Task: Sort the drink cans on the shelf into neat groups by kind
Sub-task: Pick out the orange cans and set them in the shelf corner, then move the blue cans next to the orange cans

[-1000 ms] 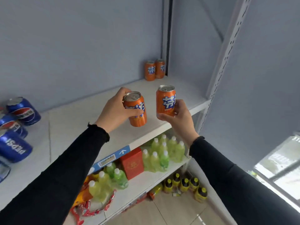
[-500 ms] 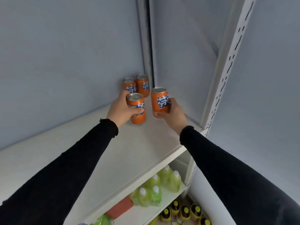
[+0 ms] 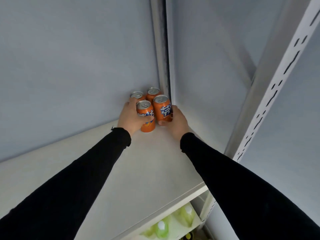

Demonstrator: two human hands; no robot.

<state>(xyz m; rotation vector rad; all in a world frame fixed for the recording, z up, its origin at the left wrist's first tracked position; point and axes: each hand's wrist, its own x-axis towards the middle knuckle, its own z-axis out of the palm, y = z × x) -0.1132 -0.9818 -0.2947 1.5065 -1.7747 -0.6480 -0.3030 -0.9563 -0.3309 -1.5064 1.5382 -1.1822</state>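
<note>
Several orange soda cans stand together in the far right corner of the white shelf (image 3: 147, 170). My left hand (image 3: 130, 117) grips the front left can (image 3: 146, 116), thumb across its label; the can's base rests on the shelf. My right hand (image 3: 176, 121) holds the front right can (image 3: 161, 108) from its right side, upright on the shelf. Directly behind them stand two more orange cans, one at the back left (image 3: 137, 95) and one at the back right (image 3: 152, 92), against the wall.
A metal upright post (image 3: 161, 49) runs up the corner behind the cans. A perforated white shelf upright (image 3: 270, 94) rises at the right front. Green bottles (image 3: 161, 228) sit on the lower shelf beneath the front edge.
Both hands moved forward and down with their cans, setting them on the shelf just in front of the two cans in the corner. The view has closed in on the corner.
</note>
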